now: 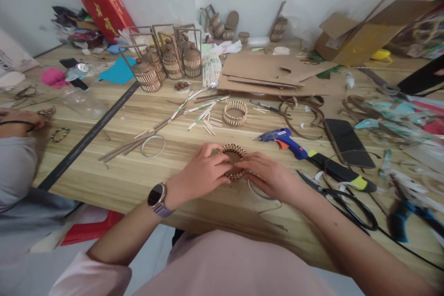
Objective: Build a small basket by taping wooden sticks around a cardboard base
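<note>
Both my hands meet on a small round basket of short wooden sticks [234,151] that sits on the wooden table [145,171] near its front edge. My left hand [203,172], with a watch on the wrist, grips the basket's left side with curled fingers. My right hand [268,176] holds its right side, fingers pressed against the rim. A second, similar stick ring [235,113] lies farther back. A white ring [258,190] peeks out under my right hand.
A blue glue gun [282,140], black scissors [342,196], a phone [348,142], loose sticks [201,113] and a metal ring [153,145] lie around. Small wooden lanterns [166,62] and cardboard sheets [277,71] stand behind. Another person's arm [17,125] rests at the left.
</note>
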A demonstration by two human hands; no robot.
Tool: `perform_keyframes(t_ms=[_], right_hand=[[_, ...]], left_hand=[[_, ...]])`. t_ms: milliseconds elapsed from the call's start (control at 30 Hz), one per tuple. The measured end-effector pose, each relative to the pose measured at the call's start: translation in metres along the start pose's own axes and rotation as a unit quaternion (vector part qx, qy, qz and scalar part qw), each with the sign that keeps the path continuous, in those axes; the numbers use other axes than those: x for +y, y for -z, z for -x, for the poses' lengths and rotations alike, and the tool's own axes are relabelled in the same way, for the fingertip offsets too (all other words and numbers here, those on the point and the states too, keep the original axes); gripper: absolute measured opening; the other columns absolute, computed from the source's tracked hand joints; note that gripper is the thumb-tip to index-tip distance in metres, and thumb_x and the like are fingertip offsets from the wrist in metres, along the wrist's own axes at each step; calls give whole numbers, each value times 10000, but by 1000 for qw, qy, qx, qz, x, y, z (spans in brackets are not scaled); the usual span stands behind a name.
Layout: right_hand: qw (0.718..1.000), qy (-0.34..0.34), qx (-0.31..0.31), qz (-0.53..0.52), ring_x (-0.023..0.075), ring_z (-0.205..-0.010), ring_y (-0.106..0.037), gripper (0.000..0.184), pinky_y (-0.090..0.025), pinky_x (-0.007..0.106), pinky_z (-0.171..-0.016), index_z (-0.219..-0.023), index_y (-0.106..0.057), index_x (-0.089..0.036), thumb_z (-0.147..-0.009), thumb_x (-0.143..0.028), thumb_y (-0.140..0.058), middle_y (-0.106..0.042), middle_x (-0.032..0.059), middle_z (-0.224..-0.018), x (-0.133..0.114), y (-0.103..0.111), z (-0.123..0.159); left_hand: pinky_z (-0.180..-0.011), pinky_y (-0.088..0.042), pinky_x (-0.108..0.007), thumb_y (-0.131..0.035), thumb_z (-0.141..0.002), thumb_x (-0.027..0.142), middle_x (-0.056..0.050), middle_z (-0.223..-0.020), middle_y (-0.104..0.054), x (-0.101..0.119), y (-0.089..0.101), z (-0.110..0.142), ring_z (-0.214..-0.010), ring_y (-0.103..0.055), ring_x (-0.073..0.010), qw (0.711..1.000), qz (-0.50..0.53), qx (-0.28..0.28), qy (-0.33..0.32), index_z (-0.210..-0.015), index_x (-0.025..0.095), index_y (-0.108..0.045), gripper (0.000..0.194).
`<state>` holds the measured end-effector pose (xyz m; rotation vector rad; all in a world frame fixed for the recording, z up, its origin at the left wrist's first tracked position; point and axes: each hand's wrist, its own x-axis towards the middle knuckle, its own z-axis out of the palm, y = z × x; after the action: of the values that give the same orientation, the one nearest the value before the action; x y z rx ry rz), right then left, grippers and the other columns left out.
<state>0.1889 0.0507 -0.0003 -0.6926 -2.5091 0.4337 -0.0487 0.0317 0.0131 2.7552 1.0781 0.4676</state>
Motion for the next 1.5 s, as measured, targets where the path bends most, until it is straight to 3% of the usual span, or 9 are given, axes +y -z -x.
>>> perform_keyframes(t_ms=[300,600,867,1067,1333,1500], right_hand=[[1000,-28,-5,-10,206,-892,-637,249,-555,325,-760,-1085,-663,-180,-950,-143,-458,-718,91,-941,0,-3,-4],[1000,-3,10,-15,237,-1028,-609,258,-544,399,-868,-1150,-618,-195,-945,-139,-473,-695,103,-1038,1,-5,1],[1000,-29,8,-9,211,-876,-626,206,-562,348,-753,-1048,-622,-177,-936,-112,-461,-696,87,-921,0,-8,-2],[999,-33,22,-16,222,-1042,-630,231,-557,373,-853,-1133,-615,-201,-943,-153,-492,-704,94,-1044,2,6,1],[996,-54,75,-5,210,-1001,-656,195,-534,376,-866,-1077,-636,-205,-957,-175,-486,-726,88,-1026,-1,19,6],[974,-182,100,87,215,-793,-653,177,-519,339,-708,-903,-664,-199,-946,-254,-501,-699,68,-806,-9,18,27]], left_hand=[[-1051,-385,-509,-536,-969,219,-54,-895,-705,17,-17,-4,-1230,-418,-321,998,25,34,42,-961,185,-740,207],[-1049,-378,-562,-589,-943,256,-72,-1033,-712,25,-11,-5,-1208,-418,-343,996,21,10,88,-1028,150,-721,190],[-1034,-376,-536,-534,-961,198,-48,-971,-724,30,-19,-7,-1213,-401,-341,993,35,39,102,-1002,188,-734,204],[-1040,-351,-545,-587,-944,243,-44,-1028,-734,28,-15,-4,-1214,-409,-340,993,38,25,107,-1012,189,-731,169],[-1032,-354,-516,-603,-928,208,-34,-919,-745,24,-18,-9,-1167,-442,-311,990,70,60,108,-856,186,-724,142],[-1033,-348,-530,-612,-921,196,-18,-919,-748,15,-18,-7,-1186,-432,-318,988,60,63,129,-876,203,-724,122]])
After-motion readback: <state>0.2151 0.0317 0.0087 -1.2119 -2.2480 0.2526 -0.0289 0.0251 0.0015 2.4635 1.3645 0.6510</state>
